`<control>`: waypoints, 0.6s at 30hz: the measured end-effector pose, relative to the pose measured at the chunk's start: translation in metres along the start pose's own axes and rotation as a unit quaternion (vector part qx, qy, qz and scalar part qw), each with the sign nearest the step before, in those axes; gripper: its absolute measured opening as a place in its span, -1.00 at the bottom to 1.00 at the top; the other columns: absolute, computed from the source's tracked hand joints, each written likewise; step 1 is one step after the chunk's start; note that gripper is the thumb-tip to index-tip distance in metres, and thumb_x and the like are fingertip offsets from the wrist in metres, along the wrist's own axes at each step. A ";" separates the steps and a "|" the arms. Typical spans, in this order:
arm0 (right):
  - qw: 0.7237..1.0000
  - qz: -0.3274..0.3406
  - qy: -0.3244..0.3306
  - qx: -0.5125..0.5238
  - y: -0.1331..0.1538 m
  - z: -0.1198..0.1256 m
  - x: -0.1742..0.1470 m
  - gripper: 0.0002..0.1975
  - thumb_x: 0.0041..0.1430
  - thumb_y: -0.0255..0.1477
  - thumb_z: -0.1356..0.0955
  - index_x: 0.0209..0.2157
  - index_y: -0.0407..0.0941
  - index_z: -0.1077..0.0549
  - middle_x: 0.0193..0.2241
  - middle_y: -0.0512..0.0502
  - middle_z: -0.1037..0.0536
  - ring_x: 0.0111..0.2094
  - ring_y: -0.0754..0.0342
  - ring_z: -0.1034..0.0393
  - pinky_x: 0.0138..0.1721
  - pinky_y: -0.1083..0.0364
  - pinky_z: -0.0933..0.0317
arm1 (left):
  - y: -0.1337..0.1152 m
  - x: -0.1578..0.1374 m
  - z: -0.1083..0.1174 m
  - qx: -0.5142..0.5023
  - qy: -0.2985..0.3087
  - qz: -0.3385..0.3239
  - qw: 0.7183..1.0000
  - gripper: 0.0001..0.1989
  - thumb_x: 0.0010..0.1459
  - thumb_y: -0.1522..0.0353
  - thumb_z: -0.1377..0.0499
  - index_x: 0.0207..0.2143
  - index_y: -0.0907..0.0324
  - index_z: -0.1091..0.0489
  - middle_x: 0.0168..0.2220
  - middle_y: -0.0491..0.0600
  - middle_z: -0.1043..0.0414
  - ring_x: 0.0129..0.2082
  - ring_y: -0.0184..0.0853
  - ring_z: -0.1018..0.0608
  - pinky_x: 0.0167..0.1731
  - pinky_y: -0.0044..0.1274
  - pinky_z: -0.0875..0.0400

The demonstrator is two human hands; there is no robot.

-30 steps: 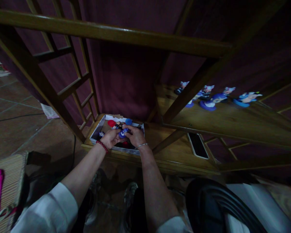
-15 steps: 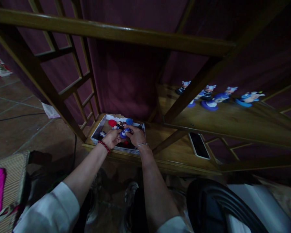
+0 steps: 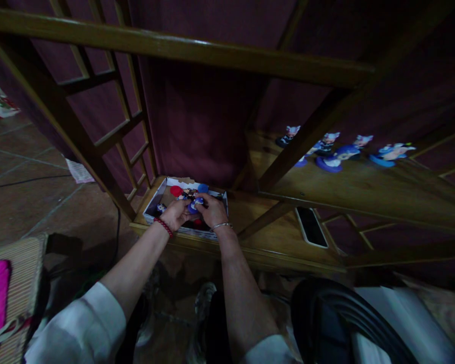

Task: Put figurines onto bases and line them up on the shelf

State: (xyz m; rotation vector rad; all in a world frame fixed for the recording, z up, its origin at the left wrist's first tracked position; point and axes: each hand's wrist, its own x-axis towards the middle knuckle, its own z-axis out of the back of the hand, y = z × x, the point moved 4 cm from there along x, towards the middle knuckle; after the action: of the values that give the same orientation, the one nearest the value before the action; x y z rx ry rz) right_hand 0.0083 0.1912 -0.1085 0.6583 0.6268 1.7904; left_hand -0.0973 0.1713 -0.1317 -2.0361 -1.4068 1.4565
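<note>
Between my two hands is a small blue-and-white figurine (image 3: 195, 204), held just above a shallow white box (image 3: 157, 196). My left hand (image 3: 176, 214) grips it from the left, with a red bead bracelet at the wrist. From the right, my right hand (image 3: 213, 210) has its fingers and thumb closed on the figurine's upper part; a thin bracelet circles that wrist. Inside the box lie more figurines, among them one with a red base (image 3: 176, 191), one with a blue base (image 3: 202, 188) and a small blue-and-white one (image 3: 161, 208). My hands hide part of the contents.
Several figurines (image 3: 332, 161) stand on the raised wooden shelf (image 3: 364, 182) to the right. A phone (image 3: 311, 226) lies on the lower board (image 3: 273, 232). A wooden rail (image 3: 182, 48) crosses above. At lower right is a black rounded object (image 3: 349, 318), at left a woven seat (image 3: 26, 268).
The figurine in my hands has tilted slightly more upright as my right fingers shifted on it. The whole view has moved a little; the box and shelf figurines stay put.
</note>
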 end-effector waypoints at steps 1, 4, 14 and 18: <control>1.000 0.002 -0.001 -0.002 0.000 0.000 0.000 -0.72 -0.04 -0.45 -0.31 -0.21 0.01 -0.39 -0.30 0.03 -0.49 -0.29 0.11 -0.37 -0.21 0.12 -0.20 | 0.000 0.000 0.000 -0.001 0.003 0.000 1.000 -0.86 0.08 0.54 0.08 -0.46 0.29 -0.22 -0.65 -0.05 -0.32 -0.60 -0.40 -0.45 -0.41 -0.44 -0.42; 1.000 0.005 -0.002 -0.006 0.000 0.001 0.000 -0.72 -0.04 -0.45 -0.30 -0.20 0.01 -0.38 -0.29 0.02 -0.49 -0.30 0.11 -0.37 -0.21 0.12 -0.20 | -0.001 -0.001 0.000 -0.005 0.005 -0.002 1.000 -0.88 0.08 0.53 0.07 -0.44 0.29 -0.23 -0.63 -0.04 -0.33 -0.59 -0.40 -0.45 -0.43 -0.44 -0.42; 1.000 -0.002 -0.008 -0.020 0.001 0.003 0.000 -0.73 -0.04 -0.44 -0.30 -0.21 -0.01 -0.37 -0.30 0.00 -0.49 -0.30 0.10 -0.37 -0.22 0.12 -0.20 | -0.002 -0.004 -0.001 -0.025 0.005 -0.010 1.000 -0.86 0.05 0.56 0.06 -0.50 0.29 -0.22 -0.69 -0.07 -0.29 -0.69 -0.44 -0.38 -0.48 -0.44 -0.42; 1.000 -0.001 -0.009 -0.027 0.002 0.004 -0.001 -0.73 -0.04 -0.43 -0.30 -0.21 -0.01 -0.37 -0.30 0.00 -0.49 -0.29 0.10 -0.36 -0.22 0.12 -0.19 | -0.002 -0.004 -0.001 -0.036 0.006 -0.014 0.999 -0.85 0.05 0.56 0.05 -0.53 0.28 -0.21 -0.71 -0.10 -0.25 -0.72 -0.46 -0.34 -0.50 -0.46 -0.41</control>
State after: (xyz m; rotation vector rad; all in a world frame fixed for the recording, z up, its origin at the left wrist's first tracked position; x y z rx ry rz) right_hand 0.0103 0.1906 -0.1044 0.6360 0.5649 1.7917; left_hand -0.0979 0.1692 -0.1282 -2.0555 -1.4981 1.3987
